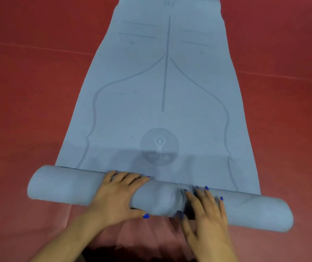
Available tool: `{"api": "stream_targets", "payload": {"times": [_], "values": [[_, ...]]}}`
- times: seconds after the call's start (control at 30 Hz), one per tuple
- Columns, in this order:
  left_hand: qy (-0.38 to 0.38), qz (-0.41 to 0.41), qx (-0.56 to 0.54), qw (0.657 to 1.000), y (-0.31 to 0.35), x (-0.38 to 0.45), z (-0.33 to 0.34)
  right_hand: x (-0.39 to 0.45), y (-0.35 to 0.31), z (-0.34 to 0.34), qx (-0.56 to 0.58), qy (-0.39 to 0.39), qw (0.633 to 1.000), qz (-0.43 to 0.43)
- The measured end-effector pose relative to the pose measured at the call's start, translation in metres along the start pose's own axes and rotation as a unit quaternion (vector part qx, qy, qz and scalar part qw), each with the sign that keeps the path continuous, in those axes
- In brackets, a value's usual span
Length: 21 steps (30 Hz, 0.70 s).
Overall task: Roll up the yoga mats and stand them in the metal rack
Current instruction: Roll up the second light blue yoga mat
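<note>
A light blue yoga mat [162, 87] with printed alignment lines and a round emblem lies flat on the red floor, stretching away from me. Its near end is wound into a thick roll [60, 184] that runs across the view. My left hand [116, 193] lies over the roll left of centre, fingers curved over its top and thumb on its near side. My right hand [206, 210] presses flat on the roll right of centre, fingers spread and straight. The metal rack is not in view.
Red floor [28, 91] surrounds the mat on both sides, crossed by faint pale seam lines. The mat's far end reaches the top edge of the view.
</note>
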<state>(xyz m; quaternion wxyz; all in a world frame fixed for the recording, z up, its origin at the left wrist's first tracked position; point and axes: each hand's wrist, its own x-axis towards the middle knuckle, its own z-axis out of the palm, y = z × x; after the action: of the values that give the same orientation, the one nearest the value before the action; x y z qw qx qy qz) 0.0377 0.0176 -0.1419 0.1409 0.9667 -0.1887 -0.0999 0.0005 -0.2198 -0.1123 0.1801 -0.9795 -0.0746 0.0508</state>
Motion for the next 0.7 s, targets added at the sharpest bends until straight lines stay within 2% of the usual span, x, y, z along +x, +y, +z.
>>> {"api": "stream_targets", "payload": {"times": [0.13,0.3,0.37,0.5,0.6,0.7], "values": [[-0.024,-0.012,-0.007,1.0,-0.004,0.007,-0.007,-0.041,0.018,0.02,-0.032,0.021,0.997,0.071],[-0.105,-0.039,-0.018,0.993,-0.009,0.023,-0.025,-0.03,0.035,0.047,-0.076,0.003,0.997,0.033],[-0.093,-0.067,-0.009,0.993,-0.011,0.03,-0.031,-0.018,0.036,0.047,-0.074,0.014,0.996,0.043],[-0.031,-0.19,-0.051,0.98,-0.022,0.025,-0.039,0.02,0.044,0.033,-0.067,0.002,0.997,0.03],[0.023,-0.193,0.019,0.981,-0.04,0.01,-0.036,0.064,0.043,0.009,-0.039,-0.014,0.998,0.041],[0.029,-0.202,0.043,0.978,-0.058,-0.002,-0.028,0.101,0.043,-0.006,-0.043,-0.057,0.997,0.042]]}}
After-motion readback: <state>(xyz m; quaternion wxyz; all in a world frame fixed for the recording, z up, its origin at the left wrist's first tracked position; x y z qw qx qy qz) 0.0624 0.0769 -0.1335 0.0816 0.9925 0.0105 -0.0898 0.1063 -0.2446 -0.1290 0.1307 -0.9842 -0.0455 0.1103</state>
